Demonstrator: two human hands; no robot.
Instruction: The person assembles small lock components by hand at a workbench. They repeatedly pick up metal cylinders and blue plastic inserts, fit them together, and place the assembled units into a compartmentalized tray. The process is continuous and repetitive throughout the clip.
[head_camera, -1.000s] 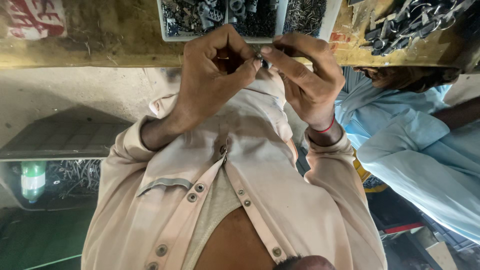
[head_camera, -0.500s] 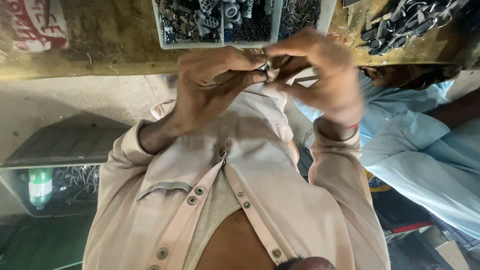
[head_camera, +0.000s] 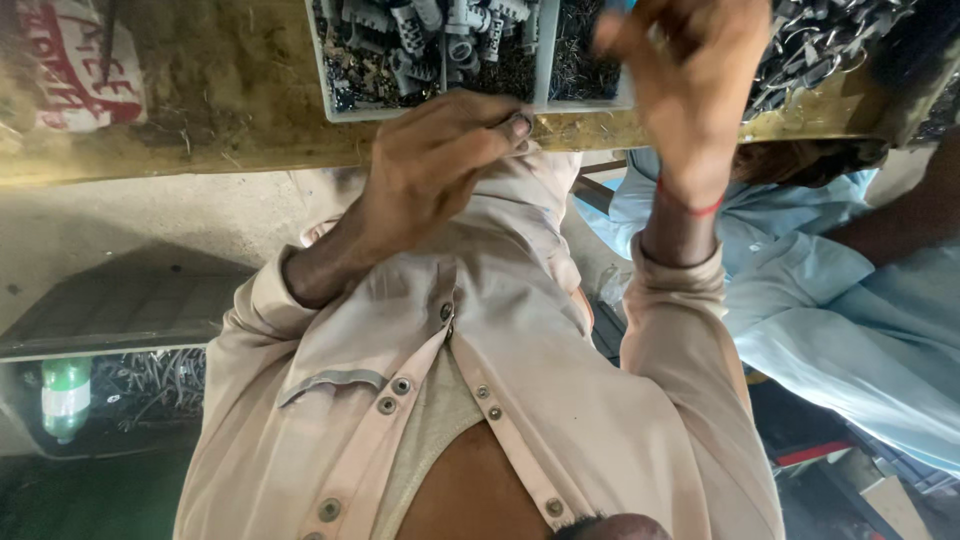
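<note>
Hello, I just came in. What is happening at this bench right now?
A person in a beige shirt works at a wooden bench. The left hand rests closed at the bench edge, just under a divided tray of small metal parts. The right hand is raised over the tray, blurred, so what it holds is unclear. Another person in a light blue shirt is close by.
</note>
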